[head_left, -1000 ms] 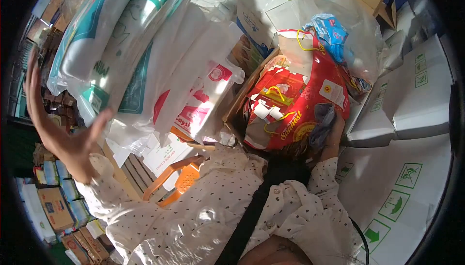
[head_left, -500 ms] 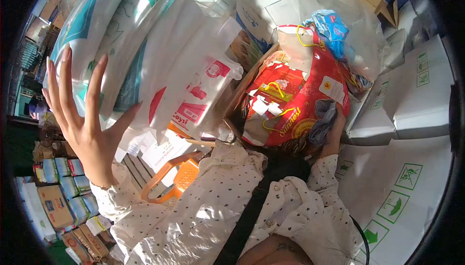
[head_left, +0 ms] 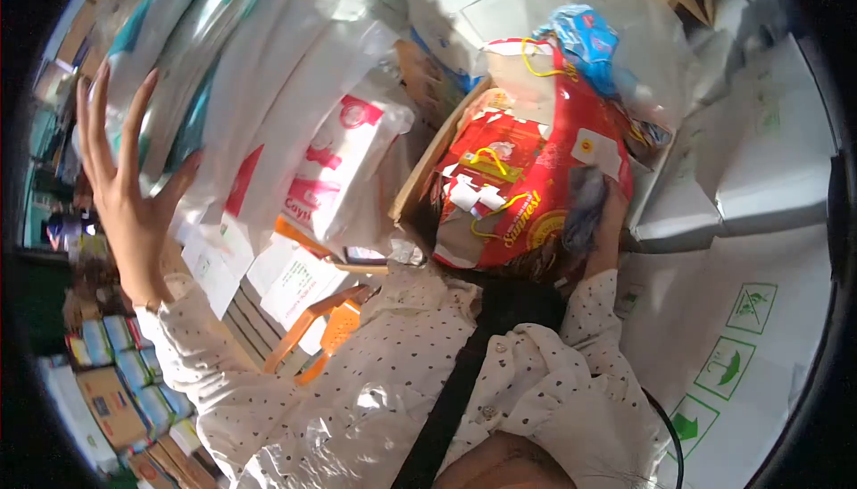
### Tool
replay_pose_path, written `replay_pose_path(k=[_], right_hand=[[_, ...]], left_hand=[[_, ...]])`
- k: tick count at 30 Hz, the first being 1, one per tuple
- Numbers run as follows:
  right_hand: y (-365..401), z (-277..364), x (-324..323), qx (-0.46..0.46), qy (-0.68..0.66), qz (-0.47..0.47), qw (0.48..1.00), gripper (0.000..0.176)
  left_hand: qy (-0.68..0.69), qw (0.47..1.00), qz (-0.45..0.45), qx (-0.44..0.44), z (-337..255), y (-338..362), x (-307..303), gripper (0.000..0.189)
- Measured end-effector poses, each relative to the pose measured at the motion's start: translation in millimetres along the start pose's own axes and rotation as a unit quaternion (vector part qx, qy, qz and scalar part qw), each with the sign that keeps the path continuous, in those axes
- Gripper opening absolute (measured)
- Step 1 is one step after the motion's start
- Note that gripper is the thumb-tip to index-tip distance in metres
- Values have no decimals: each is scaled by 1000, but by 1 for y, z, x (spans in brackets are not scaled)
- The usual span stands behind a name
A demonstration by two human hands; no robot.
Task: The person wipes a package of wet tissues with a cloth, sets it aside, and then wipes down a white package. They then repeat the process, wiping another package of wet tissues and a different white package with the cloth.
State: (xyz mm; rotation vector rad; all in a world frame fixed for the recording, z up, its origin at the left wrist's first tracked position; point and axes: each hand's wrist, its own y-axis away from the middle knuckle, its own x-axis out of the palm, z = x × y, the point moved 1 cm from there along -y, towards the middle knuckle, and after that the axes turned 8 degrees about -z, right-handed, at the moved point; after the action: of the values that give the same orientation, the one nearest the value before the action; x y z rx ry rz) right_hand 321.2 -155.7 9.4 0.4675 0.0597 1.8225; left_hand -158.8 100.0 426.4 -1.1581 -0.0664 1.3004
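Note:
My left hand [head_left: 125,199] is open, fingers spread, against a row of white and teal plastic-wrapped packs [head_left: 192,69] standing upright on the left. Beside them leans a clear bag holding a white and pink pack [head_left: 326,172]. My right hand [head_left: 611,221] is closed around a crumpled grey cloth [head_left: 585,208], over the front right of an open cardboard box [head_left: 406,187]. Red paper gift bags [head_left: 576,132] with yellow cord handles fill that box. A crumpled blue wrapper [head_left: 585,42] lies at their back edge.
White cartons [head_left: 723,337] with green symbols stand close on my right. An orange plastic chair [head_left: 335,333] and white printed papers [head_left: 295,279] are low in front of me. Stacked boxes [head_left: 112,404] sit at lower left, and a large clear plastic bag [head_left: 647,51] is behind the box.
My left hand and the plastic packs have shifted left, uncovering more of the papers below. The view has moved slightly. My right hand stays at the box with the cloth.

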Motion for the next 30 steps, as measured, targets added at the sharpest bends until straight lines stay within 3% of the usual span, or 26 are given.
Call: replay_pose_path(k=[3,4,6,7,9,10,12,13,15,16,18,21,24,25,27,30], right_hand=[[-14,13,0,-93,164,-40,981,40],[-15,28,6,-97,164,-53,980,40],[-23,60,27,-200,348,-84,912,43],[-35,72,31,-200,345,-97,912,43],[-62,95,40,-347,425,-85,832,45],[-77,103,45,-346,427,-95,830,45],[-108,119,54,-408,518,-129,741,42],[-117,132,61,-408,518,-136,739,42],[-135,151,74,-347,672,-64,651,43],[-154,150,74,-347,673,-65,650,43],[-192,141,77,-345,722,58,596,46],[-228,142,90,-295,768,23,568,45],[-336,133,69,-370,706,37,602,50],[-350,143,73,-373,704,38,603,50],[-372,170,79,-364,566,-43,738,53],[-397,185,77,-368,516,-107,766,53]], left_hand=[[21,1000,5,-11,-2,18,-5,90],[16,1000,6,-2,-1,21,-7,88],[22,1000,-3,3,-1,18,-7,87],[27,1000,-2,4,2,16,-7,87],[17,1000,3,10,2,13,-9,89],[8,1000,-1,13,5,16,-8,90],[-27,1000,13,3,2,13,-8,92],[-43,999,20,-5,-1,13,-9,93],[-72,997,37,-13,-2,13,-14,94],[-110,992,51,-18,-5,14,-15,94],[-105,992,52,-47,-12,15,-23,94],[-133,986,82,-55,-15,22,-26,88],[-201,975,95,-27,-1,26,-36,83],[-241,967,75,-46,-21,15,-34,52],[-262,959,77,-73,-45,3,-30,53],[-277,950,86,-120,-73,-8,-26,55]])
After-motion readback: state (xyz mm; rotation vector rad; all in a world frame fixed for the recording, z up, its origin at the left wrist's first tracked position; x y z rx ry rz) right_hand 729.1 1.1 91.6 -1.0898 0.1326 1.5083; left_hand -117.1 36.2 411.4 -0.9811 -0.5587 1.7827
